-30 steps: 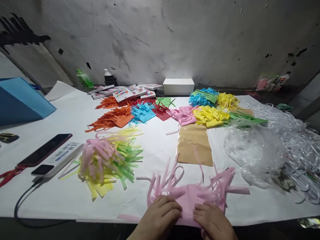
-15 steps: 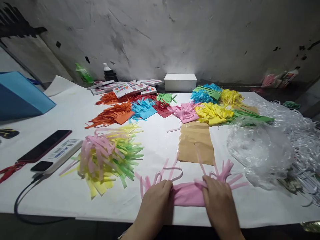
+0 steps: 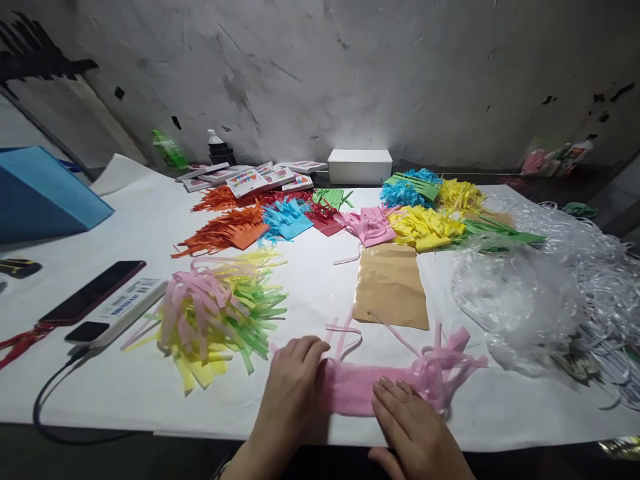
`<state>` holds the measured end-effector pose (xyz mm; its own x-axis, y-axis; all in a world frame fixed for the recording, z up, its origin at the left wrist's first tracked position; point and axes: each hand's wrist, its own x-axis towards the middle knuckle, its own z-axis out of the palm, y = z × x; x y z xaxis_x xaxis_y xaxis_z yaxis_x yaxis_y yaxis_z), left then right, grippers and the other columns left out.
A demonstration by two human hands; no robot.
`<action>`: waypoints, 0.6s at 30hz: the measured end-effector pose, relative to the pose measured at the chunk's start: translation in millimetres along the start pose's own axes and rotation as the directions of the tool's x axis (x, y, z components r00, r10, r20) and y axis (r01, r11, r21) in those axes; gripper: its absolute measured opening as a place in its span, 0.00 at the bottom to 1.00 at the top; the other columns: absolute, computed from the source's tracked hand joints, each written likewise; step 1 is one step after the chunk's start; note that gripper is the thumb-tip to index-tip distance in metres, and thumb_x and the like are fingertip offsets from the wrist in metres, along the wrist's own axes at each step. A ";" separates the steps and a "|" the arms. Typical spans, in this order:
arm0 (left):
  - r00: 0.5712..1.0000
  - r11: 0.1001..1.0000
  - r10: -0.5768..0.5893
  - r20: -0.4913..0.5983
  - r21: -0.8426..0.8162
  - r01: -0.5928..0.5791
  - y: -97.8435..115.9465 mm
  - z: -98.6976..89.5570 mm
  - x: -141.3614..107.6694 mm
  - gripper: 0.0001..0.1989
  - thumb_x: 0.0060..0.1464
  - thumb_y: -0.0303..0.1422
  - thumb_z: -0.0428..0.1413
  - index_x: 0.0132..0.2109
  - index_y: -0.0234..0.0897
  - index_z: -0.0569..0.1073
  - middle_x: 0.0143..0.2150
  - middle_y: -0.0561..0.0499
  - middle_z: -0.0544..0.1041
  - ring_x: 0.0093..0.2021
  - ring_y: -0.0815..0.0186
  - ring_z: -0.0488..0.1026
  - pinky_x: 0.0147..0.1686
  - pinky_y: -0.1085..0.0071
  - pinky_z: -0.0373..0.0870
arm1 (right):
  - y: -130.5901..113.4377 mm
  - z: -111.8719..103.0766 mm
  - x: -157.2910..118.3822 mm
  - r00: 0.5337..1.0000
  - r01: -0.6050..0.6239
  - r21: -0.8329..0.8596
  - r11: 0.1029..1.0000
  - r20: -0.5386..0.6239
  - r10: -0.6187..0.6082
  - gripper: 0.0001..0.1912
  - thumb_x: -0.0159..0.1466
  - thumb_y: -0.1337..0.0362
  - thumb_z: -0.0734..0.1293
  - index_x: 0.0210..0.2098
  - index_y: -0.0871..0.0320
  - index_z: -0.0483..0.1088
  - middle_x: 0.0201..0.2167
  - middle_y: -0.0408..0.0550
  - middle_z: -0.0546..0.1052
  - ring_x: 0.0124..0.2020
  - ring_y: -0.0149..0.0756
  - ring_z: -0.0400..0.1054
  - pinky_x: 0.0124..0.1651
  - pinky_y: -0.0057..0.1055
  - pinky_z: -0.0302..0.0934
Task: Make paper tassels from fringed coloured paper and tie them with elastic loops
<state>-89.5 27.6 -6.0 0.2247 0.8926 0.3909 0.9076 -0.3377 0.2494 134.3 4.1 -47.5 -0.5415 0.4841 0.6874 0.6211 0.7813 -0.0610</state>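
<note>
A pink fringed strip (image 3: 353, 390) lies flat near the table's front edge, its tassels spread at the right end. My left hand (image 3: 295, 383) rests over the strip's left end with fingers curled round it, hiding the fringe there. Flat on the right part of the strip lies my right hand (image 3: 410, 417), fingers stretched out and thumb apart. Just behind the strip is a brown paper piece (image 3: 391, 287). To the left sits a pile of pink, yellow and green fringes (image 3: 215, 307).
Coloured tassel bundles (image 3: 290, 219) line the back, with printed cards (image 3: 247, 181) and a white box (image 3: 360, 167) behind. Crumpled clear plastic (image 3: 515, 293) lies right. A phone (image 3: 93, 293), a cabled white device (image 3: 120, 310) and a blue object (image 3: 50, 190) are left.
My right hand has moved left and flattened onto the pink strip. My left hand has shifted a little left. The strip's right tassels have bunched together, and its thin ribbons have moved.
</note>
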 end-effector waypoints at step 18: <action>0.980 0.937 0.179 0.086 -0.318 -0.144 28.8 2.6 -32.5 0.09 0.62 0.21 0.49 0.36 0.38 0.70 0.38 0.50 0.77 0.40 0.61 0.70 0.46 0.60 0.62 | -6.3 -10.2 -23.9 0.900 -0.433 0.093 0.897 -0.014 0.436 0.15 0.73 0.67 0.59 0.30 0.56 0.69 0.28 0.44 0.73 0.34 0.38 0.67 0.49 0.41 0.53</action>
<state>-69.8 -10.3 -13.8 0.4133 0.8399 0.3518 0.7055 -0.5396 0.4594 149.1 -16.4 -56.2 -0.2090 0.7707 0.6019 0.7388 0.5277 -0.4191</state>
